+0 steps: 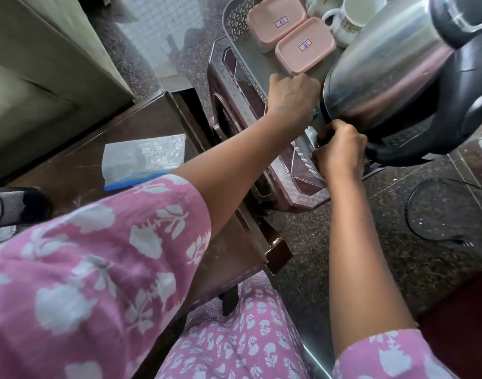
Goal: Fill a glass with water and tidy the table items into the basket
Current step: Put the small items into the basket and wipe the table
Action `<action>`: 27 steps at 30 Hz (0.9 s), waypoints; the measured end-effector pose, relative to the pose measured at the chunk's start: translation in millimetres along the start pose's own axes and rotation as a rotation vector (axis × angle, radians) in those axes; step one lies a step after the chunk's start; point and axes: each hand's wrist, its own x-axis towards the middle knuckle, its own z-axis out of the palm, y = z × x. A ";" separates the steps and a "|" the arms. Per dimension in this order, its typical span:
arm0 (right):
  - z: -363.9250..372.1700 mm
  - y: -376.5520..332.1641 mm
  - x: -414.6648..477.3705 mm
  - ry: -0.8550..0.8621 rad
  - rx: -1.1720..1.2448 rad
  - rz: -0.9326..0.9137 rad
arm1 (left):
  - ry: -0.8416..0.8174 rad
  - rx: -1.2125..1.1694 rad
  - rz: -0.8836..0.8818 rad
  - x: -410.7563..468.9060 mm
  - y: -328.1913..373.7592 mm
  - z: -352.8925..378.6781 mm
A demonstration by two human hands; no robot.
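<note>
A grey plastic basket (pixel 235 24) sits on a maroon plastic stool (pixel 294 187). Inside it are two pink lidded boxes (pixel 302 45), a white mug (pixel 349 19) and a big steel kettle (pixel 393 67) with a black handle, leaning close to the camera. My left hand (pixel 291 97) is curled over the basket's near rim, right beside the kettle's base. My right hand (pixel 339 150) grips the basket's near corner, just under the kettle. No glass is in sight.
A clear zip bag (pixel 144 160) lies on the brown table at the left. The kettle's round black base (pixel 439 212) with its cord rests on the dark speckled floor at the right. A pale cabinet (pixel 42 77) stands at the upper left.
</note>
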 end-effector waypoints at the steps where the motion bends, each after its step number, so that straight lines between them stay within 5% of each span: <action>1: -0.2 0.0 0.2 -0.002 -0.005 -0.010 | -0.006 -0.021 -0.016 -0.4 -0.3 -0.9; 8: -4.4 -11.0 -9.5 0.171 0.072 -0.078 | 0.055 -0.151 -0.018 -11.4 -10.2 -7.2; 12: -2.5 -35.1 -27.0 0.399 0.296 -0.262 | 0.335 -0.416 -0.040 -33.7 -25.5 -1.2; 16: 16.9 -65.3 -51.0 0.451 0.337 -0.435 | 0.712 -0.697 -0.166 -73.2 -54.4 12.7; 27: 133.5 -135.4 -170.3 -0.060 0.282 -0.706 | 0.825 -0.835 -0.727 -207.1 -183.8 76.5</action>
